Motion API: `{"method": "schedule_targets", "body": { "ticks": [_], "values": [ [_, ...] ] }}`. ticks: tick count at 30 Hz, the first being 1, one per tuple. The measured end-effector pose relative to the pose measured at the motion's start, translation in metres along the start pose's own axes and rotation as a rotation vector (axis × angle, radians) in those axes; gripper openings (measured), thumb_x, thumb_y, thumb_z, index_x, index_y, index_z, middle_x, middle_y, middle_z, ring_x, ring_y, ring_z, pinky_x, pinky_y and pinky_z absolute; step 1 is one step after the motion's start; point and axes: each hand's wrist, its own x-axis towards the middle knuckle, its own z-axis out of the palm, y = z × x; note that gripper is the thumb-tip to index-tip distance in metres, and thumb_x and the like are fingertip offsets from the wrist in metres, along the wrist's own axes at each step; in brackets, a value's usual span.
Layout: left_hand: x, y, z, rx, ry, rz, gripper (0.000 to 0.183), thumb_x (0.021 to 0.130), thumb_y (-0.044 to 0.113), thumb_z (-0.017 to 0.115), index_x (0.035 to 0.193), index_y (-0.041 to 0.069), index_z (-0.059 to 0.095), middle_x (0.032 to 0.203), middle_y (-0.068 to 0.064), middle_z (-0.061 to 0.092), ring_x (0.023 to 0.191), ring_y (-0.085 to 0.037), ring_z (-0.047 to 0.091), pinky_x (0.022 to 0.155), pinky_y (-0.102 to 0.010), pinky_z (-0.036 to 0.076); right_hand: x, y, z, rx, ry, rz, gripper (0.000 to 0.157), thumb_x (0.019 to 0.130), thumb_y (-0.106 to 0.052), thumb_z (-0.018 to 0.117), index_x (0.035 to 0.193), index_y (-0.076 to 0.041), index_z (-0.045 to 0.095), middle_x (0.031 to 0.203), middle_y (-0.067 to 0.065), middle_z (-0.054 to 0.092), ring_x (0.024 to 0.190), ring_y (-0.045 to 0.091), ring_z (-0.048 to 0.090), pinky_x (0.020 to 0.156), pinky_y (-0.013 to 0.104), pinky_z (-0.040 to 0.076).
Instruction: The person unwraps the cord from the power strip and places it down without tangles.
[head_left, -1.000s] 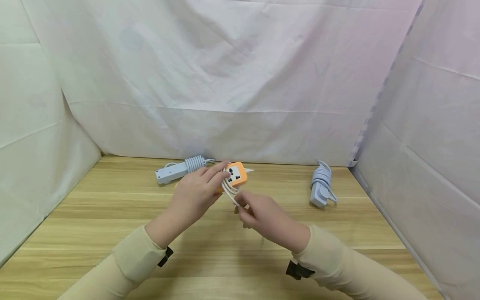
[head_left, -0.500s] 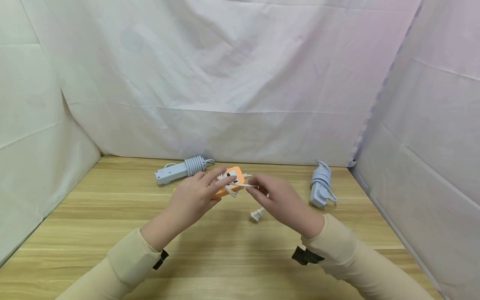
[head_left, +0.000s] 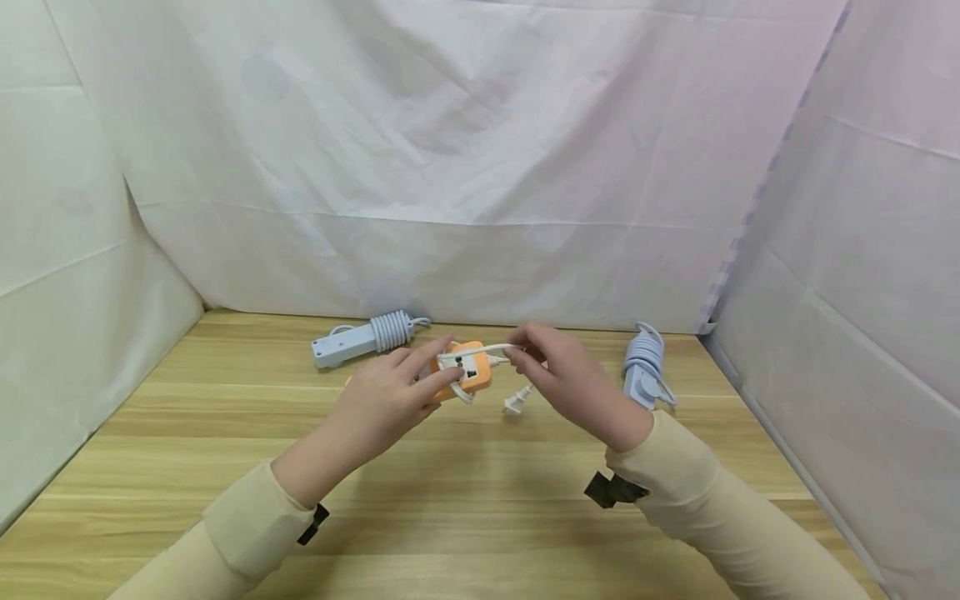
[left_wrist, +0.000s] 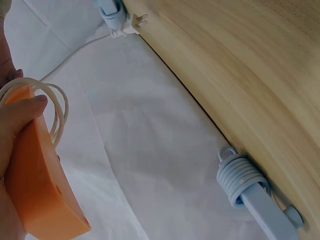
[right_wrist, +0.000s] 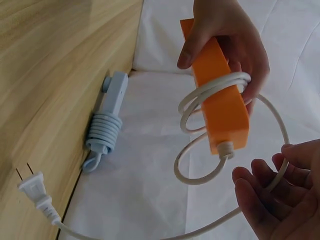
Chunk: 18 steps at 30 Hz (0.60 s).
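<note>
A slim orange power strip with a white socket face (right_wrist: 227, 117) is held by the left hand (head_left: 378, 398), out in front of the person. Its long axis slants from under that palm toward the right hand (head_left: 573, 383), with the cord end pointing that way. The left hand is the nearer one, since it touches the strip; the right hand sits just past the cord end, apart from the orange body.

The thin white round cable (right_wrist: 216, 86) loops loosely around the strip, and one length of it spans from the socket face to the right fingers, which pinch it between thumb and fingertips. From those fingers, the strip lies to the left and slightly nearer the person. The left fingers grip the strip, thumb on one side and the others across the socket face.

A white two-pin plug (head_left: 516, 403) lies just below the right hand; whether it touches the pale wooden surface (head_left: 450, 517) I cannot tell. Farther back, a pale blue power strip with tightly wound cord (head_left: 345, 346) rests beyond the left hand, and a second pale blue power strip (head_left: 643, 362) beyond the right.
</note>
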Motion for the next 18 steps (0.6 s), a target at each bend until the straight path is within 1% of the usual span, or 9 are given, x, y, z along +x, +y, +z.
{"method": "schedule_targets", "body": {
  "ticks": [3,5,7,10,15,16,18],
  "values": [
    [-0.001,-0.001,-0.001,-0.053,0.035,0.005,0.067,0.059,0.009,0.093,0.118,0.016,0.062,0.131,-0.019,0.055,0.071,-0.027,0.061,0.058,-0.036,0.051,0.002,0.004,-0.003,0.04,0.027,0.025,0.009,0.102,-0.015,0.053,0.101,-0.008,0.059,0.086,-0.002,0.061,0.077,0.015,0.06,0.066,0.032,0.05],
    [-0.001,-0.002,-0.003,-0.072,0.052,0.011,0.067,0.059,0.008,0.093,0.118,0.016,0.062,0.128,-0.021,0.056,0.072,-0.028,0.062,0.06,-0.037,0.052,0.003,0.007,-0.006,0.067,0.044,0.045,0.01,0.102,-0.015,0.052,0.1,-0.007,0.058,0.087,0.0,0.061,0.078,0.015,0.06,0.067,0.033,0.051],
    [-0.003,-0.002,-0.004,-0.069,0.064,0.022,0.068,0.058,0.009,0.093,0.119,0.016,0.062,0.126,-0.019,0.057,0.078,-0.029,0.063,0.063,-0.038,0.053,0.004,0.01,-0.007,0.082,0.05,0.065,0.011,0.102,-0.017,0.051,0.101,-0.007,0.057,0.089,0.001,0.061,0.08,0.017,0.061,0.07,0.034,0.051],
    [-0.004,-0.002,-0.006,-0.055,0.076,0.032,0.067,0.059,0.01,0.092,0.12,0.015,0.064,0.126,-0.017,0.059,0.086,-0.031,0.065,0.068,-0.039,0.054,0.004,0.015,-0.007,0.08,0.041,0.093,0.014,0.103,-0.019,0.05,0.102,-0.007,0.057,0.092,0.002,0.061,0.082,0.016,0.061,0.072,0.035,0.051],
    [-0.003,-0.002,-0.009,-0.046,0.09,0.011,0.067,0.063,0.011,0.091,0.125,0.013,0.064,0.127,-0.017,0.058,0.085,-0.031,0.064,0.07,-0.038,0.054,0.003,0.024,-0.002,0.069,0.015,0.152,0.014,0.103,-0.021,0.05,0.108,-0.01,0.057,0.096,0.001,0.063,0.084,0.016,0.062,0.073,0.037,0.052],
    [-0.003,-0.002,-0.009,-0.049,0.095,0.003,0.068,0.063,0.01,0.091,0.126,0.013,0.064,0.127,-0.017,0.058,0.084,-0.031,0.064,0.069,-0.039,0.054,0.003,0.025,-0.001,0.072,0.009,0.168,0.014,0.103,-0.022,0.051,0.11,-0.011,0.057,0.099,0.0,0.063,0.086,0.016,0.063,0.075,0.037,0.052],
    [-0.002,-0.004,-0.01,-0.054,0.102,-0.013,0.072,0.062,0.01,0.092,0.127,0.013,0.063,0.128,-0.016,0.058,0.084,-0.031,0.064,0.069,-0.039,0.054,0.002,0.026,0.001,0.09,0.0,0.197,0.02,0.102,-0.023,0.053,0.118,-0.013,0.056,0.108,0.001,0.063,0.092,0.016,0.065,0.078,0.039,0.053]
  ]
}}
